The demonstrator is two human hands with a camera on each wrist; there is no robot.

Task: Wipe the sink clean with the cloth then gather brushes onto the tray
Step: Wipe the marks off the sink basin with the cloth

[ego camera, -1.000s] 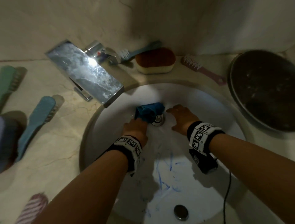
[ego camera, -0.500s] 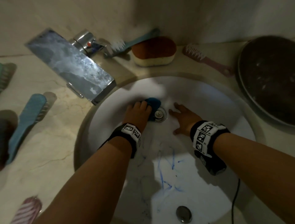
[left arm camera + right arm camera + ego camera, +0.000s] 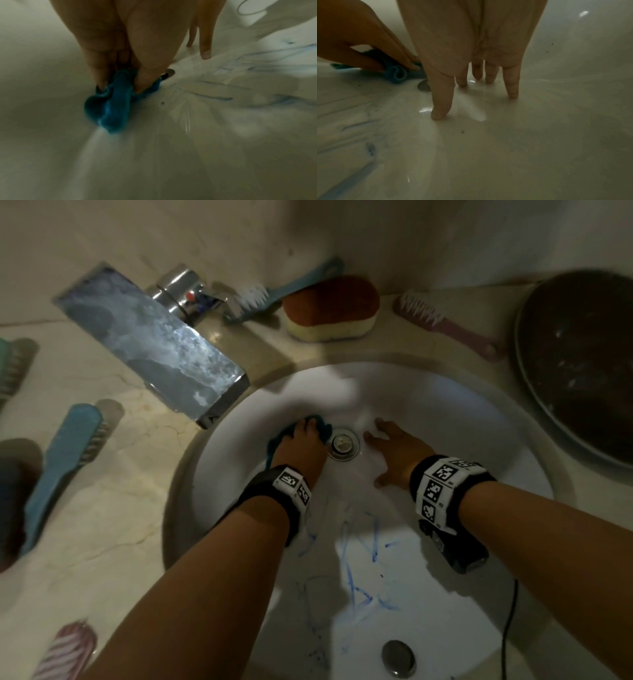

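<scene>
In the white sink (image 3: 462, 419) our left hand (image 3: 301, 446) bunches the blue cloth (image 3: 113, 106) in curled fingers just left of the drain (image 3: 343, 444); our right hand (image 3: 394, 455) rests spread flat beside it. Blue streaks (image 3: 356, 573) mark the near basin.

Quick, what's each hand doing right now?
Left hand: fingers pressing the blue cloth onto the sink, beside the drain.
Right hand: open, fingers spread flat on the sink, holding nothing.

In the sink (image 3: 445, 412), the cloth (image 3: 274, 445) lay left of the drain (image 3: 342, 444); the right hand (image 3: 394, 453) rested on its right.
</scene>
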